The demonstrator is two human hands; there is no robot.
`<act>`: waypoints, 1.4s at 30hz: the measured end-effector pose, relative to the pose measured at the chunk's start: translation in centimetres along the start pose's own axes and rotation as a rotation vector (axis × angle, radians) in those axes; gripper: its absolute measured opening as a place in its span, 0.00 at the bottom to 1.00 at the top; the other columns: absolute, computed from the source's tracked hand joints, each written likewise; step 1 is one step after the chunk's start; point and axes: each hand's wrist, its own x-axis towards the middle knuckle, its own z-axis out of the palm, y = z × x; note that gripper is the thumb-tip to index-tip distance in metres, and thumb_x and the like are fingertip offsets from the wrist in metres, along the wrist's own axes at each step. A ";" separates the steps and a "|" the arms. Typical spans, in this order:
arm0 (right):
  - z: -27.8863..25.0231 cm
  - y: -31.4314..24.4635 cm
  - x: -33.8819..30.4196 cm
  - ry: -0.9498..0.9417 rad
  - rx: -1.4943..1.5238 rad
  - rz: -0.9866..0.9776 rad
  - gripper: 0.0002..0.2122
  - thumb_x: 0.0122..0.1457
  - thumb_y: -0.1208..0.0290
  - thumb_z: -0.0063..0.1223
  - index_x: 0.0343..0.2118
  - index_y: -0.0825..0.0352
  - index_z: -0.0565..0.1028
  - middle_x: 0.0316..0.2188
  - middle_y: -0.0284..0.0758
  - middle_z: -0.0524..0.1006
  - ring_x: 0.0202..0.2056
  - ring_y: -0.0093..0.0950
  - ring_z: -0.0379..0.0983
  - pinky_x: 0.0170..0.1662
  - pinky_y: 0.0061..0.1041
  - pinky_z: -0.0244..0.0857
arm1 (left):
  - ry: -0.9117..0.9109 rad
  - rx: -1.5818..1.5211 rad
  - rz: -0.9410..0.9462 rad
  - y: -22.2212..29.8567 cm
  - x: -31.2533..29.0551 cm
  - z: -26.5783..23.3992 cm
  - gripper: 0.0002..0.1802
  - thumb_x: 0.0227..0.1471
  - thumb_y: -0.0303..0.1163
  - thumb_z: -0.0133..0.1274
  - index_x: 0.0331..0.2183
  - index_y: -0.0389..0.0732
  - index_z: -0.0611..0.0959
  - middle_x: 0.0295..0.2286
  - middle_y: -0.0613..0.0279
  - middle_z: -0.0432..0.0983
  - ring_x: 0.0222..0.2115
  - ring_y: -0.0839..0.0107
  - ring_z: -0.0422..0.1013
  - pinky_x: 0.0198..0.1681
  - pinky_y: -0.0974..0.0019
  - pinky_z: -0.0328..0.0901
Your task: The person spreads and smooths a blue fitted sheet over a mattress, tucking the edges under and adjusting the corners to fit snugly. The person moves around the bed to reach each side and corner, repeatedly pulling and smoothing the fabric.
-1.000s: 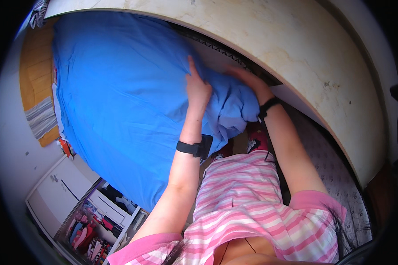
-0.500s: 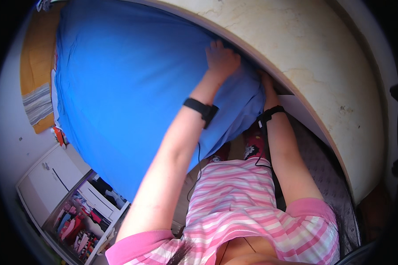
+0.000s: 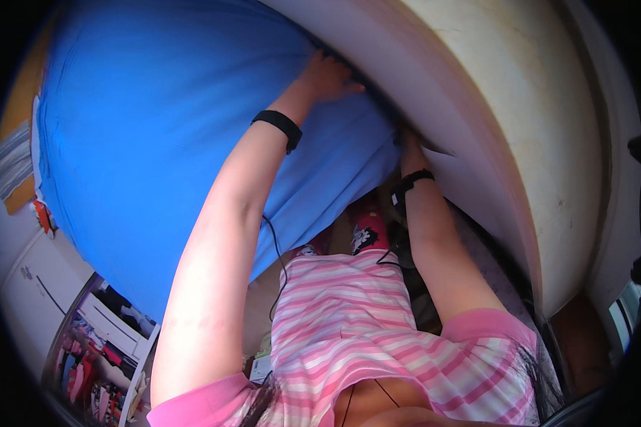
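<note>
left hand (image 3: 327, 75) fingers flat on blue sheet (image 3: 157, 128), right hand (image 3: 408, 146) gripping its edge

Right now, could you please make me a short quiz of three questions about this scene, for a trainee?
1. True or false: the left hand lies flat on the blue sheet, at the edge next to the cream mattress.
2. What is worn on each wrist?
A. black bands
B. white gloves
C. nothing
3. Fill in: the right hand reaches to the corner of the sheet, under the ____.

Key:
1. true
2. A
3. mattress
</note>
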 end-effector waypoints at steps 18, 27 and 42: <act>3.2 -4.5 -8.0 0.207 -0.943 -0.007 0.20 0.61 0.63 0.46 0.52 0.70 0.68 0.55 0.41 0.66 0.55 0.29 0.61 0.59 0.26 0.52 | -0.224 0.130 -0.047 21.2 0.0 7.9 0.27 0.57 0.37 0.36 0.57 0.38 0.63 0.57 0.55 0.56 0.59 0.53 0.48 0.60 0.45 0.42; 29.2 -6.5 -2.2 -0.545 -1.318 -1.121 0.23 0.58 0.71 0.46 0.55 0.76 0.60 0.56 0.50 0.60 0.57 0.43 0.56 0.60 0.33 0.50 | 0.057 -0.590 -0.548 10.9 -22.0 1.6 0.13 0.39 0.29 0.49 0.32 0.37 0.78 0.32 0.53 0.74 0.33 0.53 0.68 0.39 0.54 0.61; 47.0 -5.4 5.2 -0.437 -1.449 -1.112 0.33 0.55 0.61 0.50 0.58 0.76 0.53 0.58 0.53 0.55 0.59 0.47 0.52 0.61 0.38 0.48 | 0.520 -0.062 -1.159 -3.5 -32.7 11.9 0.34 0.45 0.35 0.38 0.57 0.42 0.59 0.59 0.52 0.50 0.61 0.49 0.44 0.62 0.43 0.37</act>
